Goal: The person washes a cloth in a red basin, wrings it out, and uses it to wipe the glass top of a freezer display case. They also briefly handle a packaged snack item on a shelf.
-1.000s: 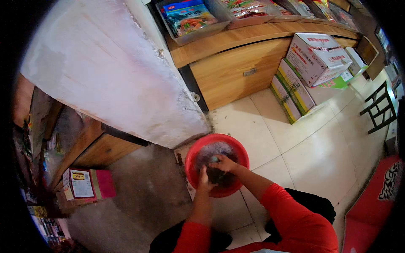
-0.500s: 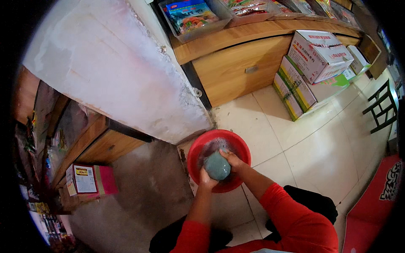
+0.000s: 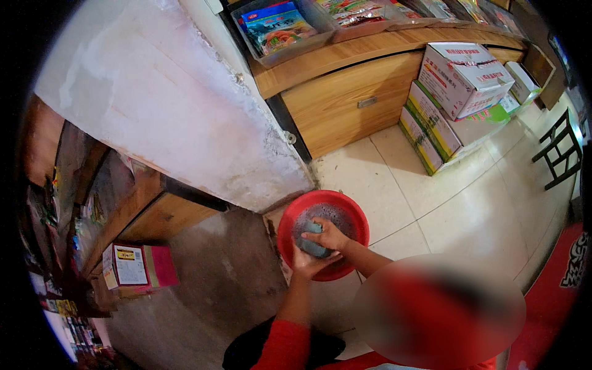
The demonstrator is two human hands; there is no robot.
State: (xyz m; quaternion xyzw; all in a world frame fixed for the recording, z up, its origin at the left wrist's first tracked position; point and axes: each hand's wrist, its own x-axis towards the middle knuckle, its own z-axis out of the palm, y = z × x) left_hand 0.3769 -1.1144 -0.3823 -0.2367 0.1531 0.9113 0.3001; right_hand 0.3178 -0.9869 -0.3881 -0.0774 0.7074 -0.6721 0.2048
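Observation:
Over a red plastic basin point(image 3: 360, 216) with foamy water on the floor, both my hands hold a wet, rounded grey-green thing point(image 3: 315, 248) whose kind I cannot make out. My left hand point(image 3: 305, 264) cups it from below on the near side. The fingers of my right hand point(image 3: 329, 237) wrap across its top and partly hide it. White suds point(image 3: 336, 213) float on the water around the hands.
Behind the basin rises a stained white wall corner point(image 3: 203, 142). Wooden drawers point(image 3: 351, 102) with trays of packets stand beyond, stacked cartons point(image 3: 453, 105) beside them. A pink-and-white box point(image 3: 139, 266) sits left; a dark stool point(image 3: 560, 151) is far right.
My right hand has moved from the far right edge of the grey-green thing onto its top. The thing looks tilted and narrower, more of it covered by fingers.

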